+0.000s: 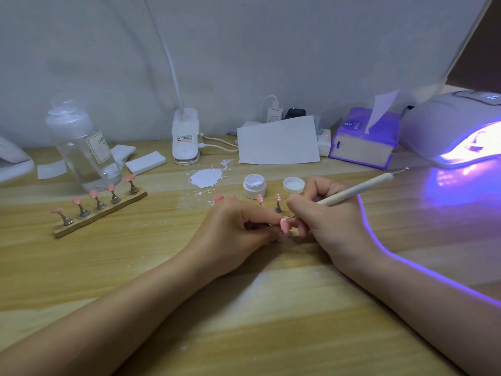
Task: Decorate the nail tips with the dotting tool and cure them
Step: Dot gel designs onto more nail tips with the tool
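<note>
Nail tips on stands are waiting in a row on the wooden holder (100, 213), well off to the outer side of your left hand (233, 229), probably parked there so they stay out of the way until their turn. Your left hand is resting on the surface (244, 308) with its fingers curled, pinching the pink nail tip (284, 225) so that its face is turning up toward your other hand; holding it low like this is likely giving you a steady base for fine work. Just beyond your knuckles, the open gel jar (254, 185) and its lid (294, 185) are sitting within easy reach for reloading, and two dotted tips on stands (278, 203) are standing between the jar and your hands. Your right hand (328, 221) is gripping the dotting tool (352, 189) like a pen, fingers closed round the shaft, and its metal point is touching the upper edge of the pinched tip. Far out past your right hand, the curing lamp (455, 128) is glowing violet, seemingly ready for the finished pieces.
</note>
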Demonstrator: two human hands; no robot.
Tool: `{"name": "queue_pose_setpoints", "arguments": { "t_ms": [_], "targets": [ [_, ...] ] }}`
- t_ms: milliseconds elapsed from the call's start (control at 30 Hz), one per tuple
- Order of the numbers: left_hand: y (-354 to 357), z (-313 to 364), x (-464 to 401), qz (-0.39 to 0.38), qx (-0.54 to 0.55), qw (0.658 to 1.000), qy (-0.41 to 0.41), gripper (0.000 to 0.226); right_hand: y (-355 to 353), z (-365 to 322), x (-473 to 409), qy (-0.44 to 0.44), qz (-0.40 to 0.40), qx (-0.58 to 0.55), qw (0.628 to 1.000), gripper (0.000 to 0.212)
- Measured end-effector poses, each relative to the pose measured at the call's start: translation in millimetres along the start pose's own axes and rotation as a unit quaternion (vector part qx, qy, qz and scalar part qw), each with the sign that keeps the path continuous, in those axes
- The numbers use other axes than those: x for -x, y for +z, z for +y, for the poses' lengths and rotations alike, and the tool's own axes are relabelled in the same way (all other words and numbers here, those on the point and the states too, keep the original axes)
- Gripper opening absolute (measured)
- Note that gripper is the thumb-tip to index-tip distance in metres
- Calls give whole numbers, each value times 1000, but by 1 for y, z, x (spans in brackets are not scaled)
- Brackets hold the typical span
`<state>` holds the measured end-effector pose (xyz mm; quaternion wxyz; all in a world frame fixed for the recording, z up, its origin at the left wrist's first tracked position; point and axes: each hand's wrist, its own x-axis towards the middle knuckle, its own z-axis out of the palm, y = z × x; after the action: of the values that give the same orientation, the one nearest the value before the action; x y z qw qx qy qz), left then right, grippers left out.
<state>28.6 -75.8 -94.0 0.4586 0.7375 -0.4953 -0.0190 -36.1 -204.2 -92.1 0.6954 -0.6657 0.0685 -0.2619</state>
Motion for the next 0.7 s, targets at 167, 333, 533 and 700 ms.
{"name": "queue_pose_setpoints", "arguments": {
  "t_ms": [167,333,533,700],
  "targets": [
    [0,0,0,-3,13,1000,1,19,0,0,0,5,1,-5,1000,38],
    [0,1,0,-4,-4,1000,4,23,0,-1,1,-1,-7,2,1000,36],
    [0,1,0,2,-4,1000,1,25,0,-1,0,4,-2,3,1000,36],
    [0,1,-1,-2,7,1000,0,22,0,-1,0,9,-2,-11,1000,37]
  ]
}}
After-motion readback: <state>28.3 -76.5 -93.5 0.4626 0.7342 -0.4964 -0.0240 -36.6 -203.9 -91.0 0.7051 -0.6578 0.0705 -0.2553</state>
